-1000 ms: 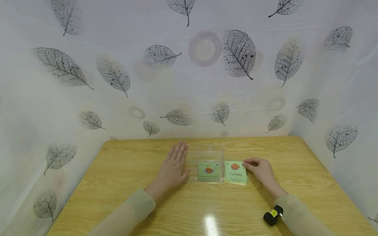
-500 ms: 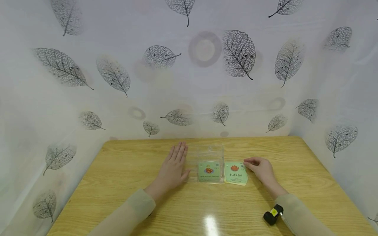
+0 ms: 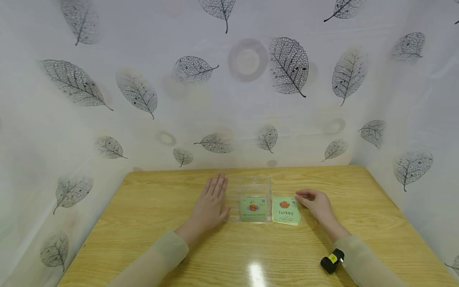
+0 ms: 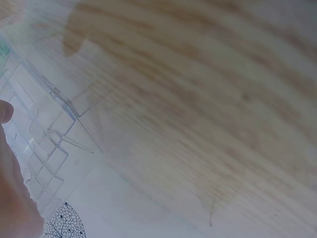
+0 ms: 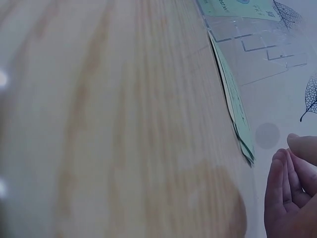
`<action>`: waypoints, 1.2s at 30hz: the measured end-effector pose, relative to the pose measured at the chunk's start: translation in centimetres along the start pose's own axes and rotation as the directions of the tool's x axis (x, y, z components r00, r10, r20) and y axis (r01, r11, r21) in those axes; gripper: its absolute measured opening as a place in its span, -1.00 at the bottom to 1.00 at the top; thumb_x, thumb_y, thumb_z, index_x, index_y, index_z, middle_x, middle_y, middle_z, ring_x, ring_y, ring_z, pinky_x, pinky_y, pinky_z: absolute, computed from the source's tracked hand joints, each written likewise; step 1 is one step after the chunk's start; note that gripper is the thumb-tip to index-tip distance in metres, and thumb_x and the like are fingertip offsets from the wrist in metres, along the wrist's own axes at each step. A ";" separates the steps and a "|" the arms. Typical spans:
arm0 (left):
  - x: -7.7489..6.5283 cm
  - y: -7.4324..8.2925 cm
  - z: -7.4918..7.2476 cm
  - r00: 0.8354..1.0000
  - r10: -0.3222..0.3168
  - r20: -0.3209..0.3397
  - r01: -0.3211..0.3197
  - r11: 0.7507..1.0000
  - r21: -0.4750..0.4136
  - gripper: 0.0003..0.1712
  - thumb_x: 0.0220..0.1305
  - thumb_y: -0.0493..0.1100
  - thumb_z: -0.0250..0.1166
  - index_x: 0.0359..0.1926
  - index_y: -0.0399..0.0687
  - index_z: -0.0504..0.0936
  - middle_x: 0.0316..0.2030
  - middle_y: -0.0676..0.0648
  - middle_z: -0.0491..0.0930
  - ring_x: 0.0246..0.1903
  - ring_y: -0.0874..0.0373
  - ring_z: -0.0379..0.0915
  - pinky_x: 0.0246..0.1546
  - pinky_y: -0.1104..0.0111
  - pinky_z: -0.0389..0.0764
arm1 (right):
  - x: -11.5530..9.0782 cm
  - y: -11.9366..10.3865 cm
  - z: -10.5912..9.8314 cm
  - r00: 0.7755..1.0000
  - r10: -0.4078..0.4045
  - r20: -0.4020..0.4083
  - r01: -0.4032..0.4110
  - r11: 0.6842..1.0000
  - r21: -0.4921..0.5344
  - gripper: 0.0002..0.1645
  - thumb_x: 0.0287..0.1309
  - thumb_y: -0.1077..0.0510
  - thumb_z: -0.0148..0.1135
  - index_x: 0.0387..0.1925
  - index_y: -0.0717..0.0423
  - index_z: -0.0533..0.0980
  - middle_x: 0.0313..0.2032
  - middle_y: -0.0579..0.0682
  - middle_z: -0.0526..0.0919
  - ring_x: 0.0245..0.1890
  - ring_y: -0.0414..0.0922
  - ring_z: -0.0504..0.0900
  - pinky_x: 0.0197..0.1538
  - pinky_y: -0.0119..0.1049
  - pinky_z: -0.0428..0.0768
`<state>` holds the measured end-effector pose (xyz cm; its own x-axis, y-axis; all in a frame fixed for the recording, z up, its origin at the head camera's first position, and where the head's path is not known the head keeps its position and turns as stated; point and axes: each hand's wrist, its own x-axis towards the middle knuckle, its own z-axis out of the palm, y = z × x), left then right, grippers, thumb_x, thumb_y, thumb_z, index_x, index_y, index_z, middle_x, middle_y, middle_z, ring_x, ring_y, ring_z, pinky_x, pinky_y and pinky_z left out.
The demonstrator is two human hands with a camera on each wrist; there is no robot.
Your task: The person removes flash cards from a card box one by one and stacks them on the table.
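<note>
My left hand [image 3: 210, 203] lies flat with straight fingers along the left side of a clear plastic box [image 3: 255, 180], its thumb reaching toward the box. In the box's right part lies a green picture card [image 3: 254, 214] printed "Mid-Autumn Festival". Just right of the box, a slightly uneven stack of green cards [image 3: 285, 218] lies on the table, the top one reading "turkey". My right hand [image 3: 318, 204] is by the stack's upper right corner, fingers loosely bent. The right wrist view shows a gap between its fingertips and the cards [image 5: 232, 94]; nothing is held.
The wooden table [image 3: 143, 223] ends at a pale curtain [image 3: 161, 119] with leaf prints, which also closes off both sides. A black device with a yellow label [image 3: 332, 259] sits at the right wrist.
My right fingers have come off the top "turkey" card, which has settled on the stack, and drawn slightly up from its corner. The left hand and box have stayed put.
</note>
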<state>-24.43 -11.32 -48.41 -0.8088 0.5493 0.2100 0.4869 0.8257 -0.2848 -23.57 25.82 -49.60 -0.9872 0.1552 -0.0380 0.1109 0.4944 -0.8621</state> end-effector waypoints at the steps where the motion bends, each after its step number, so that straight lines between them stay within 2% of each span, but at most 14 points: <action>1: 0.0 0.0 0.0 1.000 0.000 -0.005 0.000 1.000 -0.001 0.08 0.52 0.33 0.11 0.66 -0.35 0.01 0.70 -0.32 -0.07 0.70 -0.18 -0.13 0.72 0.03 0.04 | 0.0 0.0 0.0 1.000 -0.005 0.004 0.005 1.000 0.004 -0.62 0.41 0.19 0.36 0.11 0.41 0.65 -0.05 0.23 0.80 -0.29 -0.47 0.58 -0.24 -0.63 0.62; 8: -0.1 0.0 0.0 1.000 -0.002 -0.023 0.002 1.000 -0.008 0.08 0.52 0.33 0.12 0.67 -0.34 0.01 0.69 -0.31 -0.04 0.70 -0.18 -0.10 0.72 0.03 0.07 | 0.0 -0.1 0.0 1.000 -0.022 0.013 0.022 1.000 0.004 -0.63 0.41 0.20 0.36 0.09 0.41 0.66 -0.08 0.21 0.81 -0.30 -0.48 0.59 -0.22 -0.63 0.61; 17: -0.1 0.0 0.1 1.000 -0.005 0.002 0.005 1.000 0.003 0.08 0.53 0.33 0.09 0.67 -0.35 -0.01 0.70 -0.31 -0.10 0.71 -0.16 -0.14 0.73 0.04 0.02 | 0.0 -0.3 0.1 0.999 -0.045 0.024 0.046 0.999 -0.022 -0.63 0.40 0.17 0.38 0.07 0.39 0.67 -0.10 0.20 0.82 -0.27 -0.41 0.62 -0.21 -0.61 0.59; 24: -0.1 0.1 -0.1 1.000 -0.002 0.009 0.002 1.000 0.017 0.06 0.54 0.32 0.08 0.66 -0.37 0.00 0.70 -0.31 -0.09 0.71 -0.16 -0.14 0.73 0.04 0.01 | -0.2 -0.5 0.2 0.995 -0.093 0.030 0.093 0.996 -0.014 -0.65 0.38 0.22 0.39 0.06 0.41 0.68 -0.09 0.23 0.82 -0.31 -0.51 0.59 -0.18 -0.61 0.62; 36: -0.1 0.1 -0.2 1.000 -0.004 -0.001 0.004 1.000 -0.019 0.07 0.53 0.30 0.13 0.66 -0.37 0.00 0.70 -0.32 -0.11 0.71 -0.17 -0.15 0.73 0.04 -0.01 | -0.3 -1.2 0.3 0.991 -0.116 0.063 0.117 0.993 -0.003 -0.64 0.39 0.20 0.38 0.06 0.40 0.67 -0.04 0.27 0.80 -0.27 -0.48 0.62 -0.15 -0.63 0.63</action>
<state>-24.20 -11.29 -48.30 -0.8104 0.5462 0.2121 0.4899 0.8301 -0.2663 -23.40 24.90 -48.70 -0.9986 0.0423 0.0307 -0.0048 0.5116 -0.8592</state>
